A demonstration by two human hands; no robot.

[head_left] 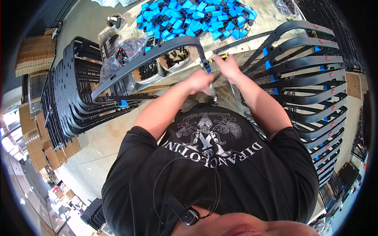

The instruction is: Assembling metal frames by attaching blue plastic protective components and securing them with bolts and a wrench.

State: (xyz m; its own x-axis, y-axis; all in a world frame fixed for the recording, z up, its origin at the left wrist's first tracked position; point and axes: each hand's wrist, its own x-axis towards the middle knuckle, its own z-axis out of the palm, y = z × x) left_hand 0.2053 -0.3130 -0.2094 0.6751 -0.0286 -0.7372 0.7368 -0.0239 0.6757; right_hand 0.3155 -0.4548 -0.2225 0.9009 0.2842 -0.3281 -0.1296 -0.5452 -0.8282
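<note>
Shirt: I wear a black crew T-shirt (244,185), loose cut.
Sleeves: my left sleeve (136,145) and right sleeve (293,147) are short, plain black, ending above the elbows.
Chest print: white ornate emblem (206,135), symmetrical, over an arc of bold white capitals (193,157).
Cable: thin black cable (154,187), looped across my chest.
Collar unit: small glossy black device (191,217) on a black strap (176,207).
Hands: my left hand (200,81) and right hand (229,70) are bare.

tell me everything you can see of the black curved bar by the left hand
The black curved bar looks smooth and matte, perhaps coated metal or plastic, with small dark marks along its face. It slants up from the left, then bends sharply down near the left hand. A blue piece sits by that end; whether the hand touches the bar is unclear.
</note>
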